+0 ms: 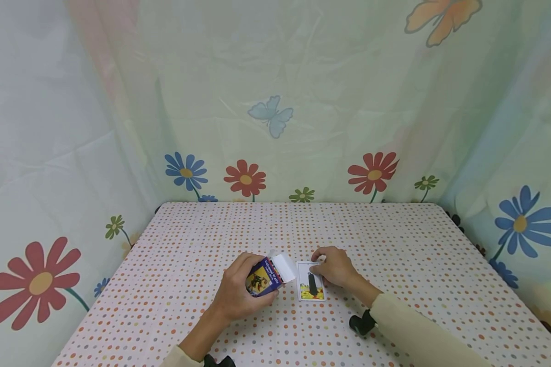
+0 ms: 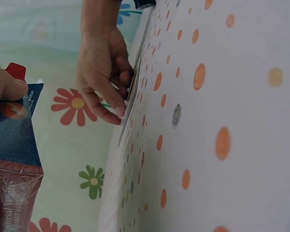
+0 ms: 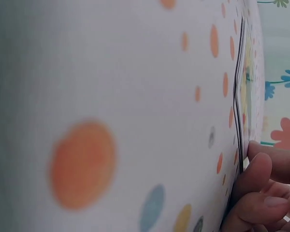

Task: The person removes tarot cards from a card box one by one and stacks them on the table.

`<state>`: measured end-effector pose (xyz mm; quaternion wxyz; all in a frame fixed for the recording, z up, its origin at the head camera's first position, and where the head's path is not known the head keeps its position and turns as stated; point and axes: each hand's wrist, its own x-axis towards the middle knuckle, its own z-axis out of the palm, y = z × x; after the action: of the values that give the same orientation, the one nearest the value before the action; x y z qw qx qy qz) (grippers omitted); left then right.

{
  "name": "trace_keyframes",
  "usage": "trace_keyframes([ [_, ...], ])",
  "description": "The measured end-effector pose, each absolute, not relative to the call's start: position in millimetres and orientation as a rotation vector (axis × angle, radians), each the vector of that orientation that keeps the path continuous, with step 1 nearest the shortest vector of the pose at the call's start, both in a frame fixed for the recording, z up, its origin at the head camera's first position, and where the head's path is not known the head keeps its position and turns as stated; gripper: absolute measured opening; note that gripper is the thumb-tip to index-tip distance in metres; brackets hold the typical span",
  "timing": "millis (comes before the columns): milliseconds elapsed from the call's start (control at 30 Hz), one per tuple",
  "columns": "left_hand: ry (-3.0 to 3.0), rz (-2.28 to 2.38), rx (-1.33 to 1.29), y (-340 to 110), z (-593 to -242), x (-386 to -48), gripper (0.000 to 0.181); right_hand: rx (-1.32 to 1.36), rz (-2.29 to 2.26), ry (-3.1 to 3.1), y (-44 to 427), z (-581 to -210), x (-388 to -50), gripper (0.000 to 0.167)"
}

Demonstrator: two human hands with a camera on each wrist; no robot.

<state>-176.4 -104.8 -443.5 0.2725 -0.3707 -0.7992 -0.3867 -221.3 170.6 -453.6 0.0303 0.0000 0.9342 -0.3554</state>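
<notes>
"Cards lie on the dotted tablecloth, right at that person's right hand. Can you make out the picture?"

"Partly. I see a dark upright shape above yellow patches, but the thumb covers the upper right of the face, so whatever is printed there is hidden."

"How many are stacked?"

"Can't count them. From the right wrist a few thin edges show, and the fingertips hide one end."

"Is that hand pinching them?"

"I can't tell. Its bent fingers and thumb touch the far right corner, but whether they really close on it, neither wrist view settles."

"And the left hand?"

"Clamped round the blue box, thumb along the lower edge. From the left wrist, the box and that thumb are cut off at the side."

"I can read 'Universal Waite' on it; the smaller line below is hard going. What's inside?"

"Too small to tell. Its white flap stands open, pointing at the cards."

"So the cards are between the two hands?"

"Yes, just right of the box, with the right hand over their far corner. The hands themselves are apart."
</notes>
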Motion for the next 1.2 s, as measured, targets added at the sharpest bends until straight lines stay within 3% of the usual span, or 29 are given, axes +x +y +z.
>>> trace_keyframes([
  [900,-2.144,-1.069,-1.004,-105.4,-445.4,-177.4,0.066,0.109,-1.181,2.987,153.2,-448.7,-208.0,0.025],
  [1200,-2.154,-1.055,-0.997,-105.9,-446.0,-177.6,0.067,0.053,-1.423,2.979,141.8,-442.0,-195.6,0.021],
])
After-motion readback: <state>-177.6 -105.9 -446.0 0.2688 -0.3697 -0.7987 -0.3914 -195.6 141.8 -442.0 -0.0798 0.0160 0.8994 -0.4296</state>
